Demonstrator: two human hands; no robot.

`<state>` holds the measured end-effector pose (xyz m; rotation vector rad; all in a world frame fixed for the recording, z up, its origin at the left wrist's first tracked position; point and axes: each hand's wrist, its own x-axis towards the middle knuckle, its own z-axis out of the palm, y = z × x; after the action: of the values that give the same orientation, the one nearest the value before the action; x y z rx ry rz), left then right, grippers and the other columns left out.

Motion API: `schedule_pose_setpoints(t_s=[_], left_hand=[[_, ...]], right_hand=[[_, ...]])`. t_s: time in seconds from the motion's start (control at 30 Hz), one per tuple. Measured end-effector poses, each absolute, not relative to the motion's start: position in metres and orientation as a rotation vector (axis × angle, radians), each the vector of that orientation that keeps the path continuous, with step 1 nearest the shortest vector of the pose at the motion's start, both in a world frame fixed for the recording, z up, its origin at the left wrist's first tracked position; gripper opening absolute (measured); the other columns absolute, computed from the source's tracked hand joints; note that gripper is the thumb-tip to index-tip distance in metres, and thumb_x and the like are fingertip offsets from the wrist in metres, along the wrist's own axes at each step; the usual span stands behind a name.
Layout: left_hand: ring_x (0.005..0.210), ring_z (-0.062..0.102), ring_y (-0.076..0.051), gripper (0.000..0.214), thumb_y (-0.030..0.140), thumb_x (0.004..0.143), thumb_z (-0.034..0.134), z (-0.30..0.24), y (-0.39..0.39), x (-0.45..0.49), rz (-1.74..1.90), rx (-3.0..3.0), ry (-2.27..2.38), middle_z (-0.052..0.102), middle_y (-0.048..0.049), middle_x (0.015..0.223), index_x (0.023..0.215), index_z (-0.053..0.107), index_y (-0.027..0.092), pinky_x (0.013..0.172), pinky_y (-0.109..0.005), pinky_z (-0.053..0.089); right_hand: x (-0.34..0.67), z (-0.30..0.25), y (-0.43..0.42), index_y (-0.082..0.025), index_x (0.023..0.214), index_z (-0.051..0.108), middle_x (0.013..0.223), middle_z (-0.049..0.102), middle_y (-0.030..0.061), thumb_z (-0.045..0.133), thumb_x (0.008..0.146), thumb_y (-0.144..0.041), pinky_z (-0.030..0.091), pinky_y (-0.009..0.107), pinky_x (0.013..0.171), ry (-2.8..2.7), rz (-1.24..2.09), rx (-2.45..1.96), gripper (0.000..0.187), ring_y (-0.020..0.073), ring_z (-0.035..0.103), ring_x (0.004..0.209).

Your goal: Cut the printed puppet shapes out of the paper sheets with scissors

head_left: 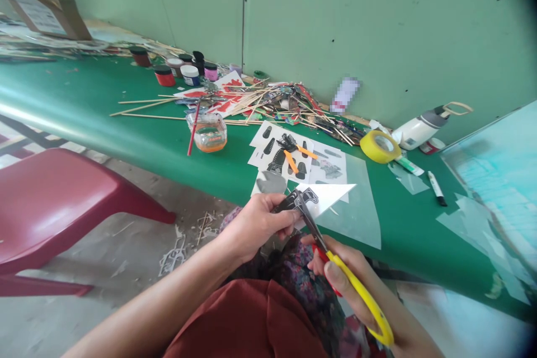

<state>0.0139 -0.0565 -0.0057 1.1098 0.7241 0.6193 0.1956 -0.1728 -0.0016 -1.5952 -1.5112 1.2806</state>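
My left hand (pixel 255 226) pinches a white paper piece with a black printed figure (pixel 323 197), held just in front of the green table's edge. My right hand (pixel 356 282) grips yellow-handled scissors (pixel 361 291). Their blades (pixel 308 218) point up and left into the black printed part of the paper. Both hands hover over my lap, above flowered and rust-red cloth.
On the green table (pixel 104 106) lie printed sheets with orange-handled scissors (pixel 296 156), a clear plastic sheet (pixel 356 207), yellow tape (pixel 380 146), a marker (pixel 436 187), a white bottle (pixel 422 126), a jar with a brush (pixel 207 131), paint pots (pixel 184 70) and a pile of sticks (pixel 268 103). A red chair (pixel 54 201) stands left.
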Motion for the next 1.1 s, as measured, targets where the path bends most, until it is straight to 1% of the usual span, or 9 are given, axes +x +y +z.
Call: schedule_pose_setpoints(t_s=[0.13,0.23,0.37,0.5,0.63,0.77,0.9,1.0,1.1], left_hand=[[0.049,0.040,-0.007,0.026,0.029,0.081,0.067,-0.007,-0.057,0.014,0.627,1.108,0.721,0.051,0.0050,0.051,0.061,0.056,0.015,0.052,-0.025,0.028],[0.049,0.041,-0.007,0.027,0.028,0.081,0.067,-0.008,-0.057,0.014,0.629,1.111,0.726,0.051,0.0053,0.050,0.061,0.055,0.016,0.052,-0.024,0.028],[0.049,0.040,-0.007,0.027,0.029,0.080,0.068,-0.008,-0.056,0.013,0.625,1.109,0.735,0.050,0.0054,0.051,0.061,0.055,0.016,0.051,-0.024,0.029],[0.048,0.039,-0.007,0.027,0.029,0.079,0.068,-0.008,-0.057,0.013,0.622,1.112,0.742,0.049,0.0055,0.050,0.060,0.055,0.016,0.051,-0.024,0.028],[0.049,0.040,-0.008,0.027,0.031,0.078,0.068,-0.007,-0.057,0.013,0.616,1.093,0.746,0.049,0.0052,0.051,0.061,0.055,0.016,0.050,-0.024,0.028],[0.048,0.039,-0.008,0.027,0.032,0.078,0.069,-0.006,-0.057,0.013,0.624,1.091,0.747,0.049,0.0051,0.051,0.061,0.056,0.016,0.050,-0.024,0.027],[0.048,0.039,-0.008,0.026,0.033,0.077,0.069,-0.006,-0.057,0.011,0.614,1.094,0.739,0.049,0.0049,0.050,0.061,0.056,0.016,0.049,-0.024,0.026],[0.048,0.039,-0.008,0.026,0.032,0.077,0.069,-0.007,-0.056,0.011,0.614,1.086,0.735,0.049,0.0049,0.050,0.061,0.056,0.016,0.050,-0.024,0.027],[0.048,0.039,-0.007,0.026,0.031,0.078,0.069,-0.007,-0.056,0.010,0.614,1.082,0.731,0.049,0.0051,0.050,0.061,0.056,0.016,0.050,-0.024,0.026]], right_hand=[[0.194,-0.004,-0.172,-0.023,0.116,0.062,0.082,0.059,0.0059,0.046,0.090,-0.066,0.047,0.033,0.066,-1.522,1.248,-1.606,0.052,0.0236,0.057,0.075],[0.193,-0.003,-0.170,-0.023,0.113,0.063,0.079,0.058,0.0045,0.045,0.091,-0.064,0.046,0.032,0.065,-1.544,1.210,-1.611,0.050,0.0215,0.055,0.070],[0.194,-0.005,-0.168,-0.023,0.112,0.062,0.076,0.056,0.0032,0.045,0.092,-0.064,0.043,0.031,0.063,-1.573,1.213,-1.602,0.049,0.0210,0.054,0.069],[0.193,-0.008,-0.169,-0.023,0.110,0.061,0.072,0.050,0.0014,0.045,0.091,-0.065,0.036,0.030,0.057,-1.516,1.260,-1.592,0.049,0.0184,0.045,0.062],[0.188,-0.008,-0.171,-0.023,0.106,0.061,0.073,0.046,0.0004,0.049,0.088,-0.065,0.033,0.030,0.057,-1.424,1.248,-1.589,0.048,0.0175,0.040,0.063],[0.184,-0.004,-0.171,-0.018,0.107,0.062,0.074,0.046,-0.0010,0.051,0.091,-0.059,0.035,0.029,0.057,-1.468,1.180,-1.575,0.045,0.0160,0.041,0.062],[0.186,-0.004,-0.169,-0.018,0.108,0.062,0.075,0.048,-0.0010,0.050,0.093,-0.054,0.038,0.029,0.059,-1.535,1.134,-1.557,0.040,0.0159,0.044,0.063],[0.191,-0.010,-0.168,-0.020,0.111,0.060,0.079,0.050,0.0004,0.050,0.093,-0.053,0.040,0.029,0.059,-1.586,1.157,-1.531,0.039,0.0171,0.046,0.066],[0.194,-0.015,-0.168,-0.024,0.114,0.058,0.080,0.053,0.0018,0.049,0.093,-0.056,0.044,0.031,0.064,-1.605,1.176,-1.513,0.039,0.0204,0.052,0.071]])
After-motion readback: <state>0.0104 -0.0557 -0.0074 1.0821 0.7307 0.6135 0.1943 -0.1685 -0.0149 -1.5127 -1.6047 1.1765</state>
